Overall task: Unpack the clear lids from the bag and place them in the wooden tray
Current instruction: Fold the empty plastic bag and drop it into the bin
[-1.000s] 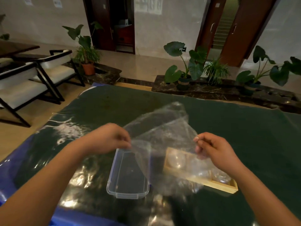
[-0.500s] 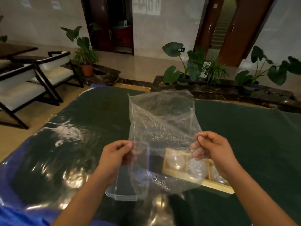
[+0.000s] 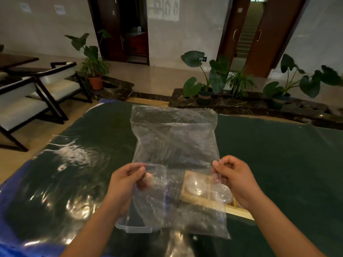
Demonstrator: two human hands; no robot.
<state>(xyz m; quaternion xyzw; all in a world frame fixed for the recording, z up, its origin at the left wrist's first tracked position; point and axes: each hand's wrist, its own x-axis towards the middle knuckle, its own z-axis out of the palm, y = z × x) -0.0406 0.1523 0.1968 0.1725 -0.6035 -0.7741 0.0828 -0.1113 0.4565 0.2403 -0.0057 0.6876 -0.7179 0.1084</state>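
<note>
I hold a clear plastic bag (image 3: 174,145) stretched flat in the air above the table. My left hand (image 3: 128,180) pinches its left edge and my right hand (image 3: 235,179) pinches its right edge. The bag looks empty. Through its lower part I see the wooden tray (image 3: 239,211) on the table, with round clear lids (image 3: 196,186) lying in its compartments. My right wrist hides the tray's right part.
A clear rectangular plastic box (image 3: 139,228) lies on the table under my left hand, left of the tray. The table wears a dark green cloth (image 3: 278,154) with shiny film on its left side. Chairs and potted plants stand beyond the table.
The bag was crumpled and slack between my hands; now it is spread flat and upright. My left hand has moved right, closer to the bag's edge.
</note>
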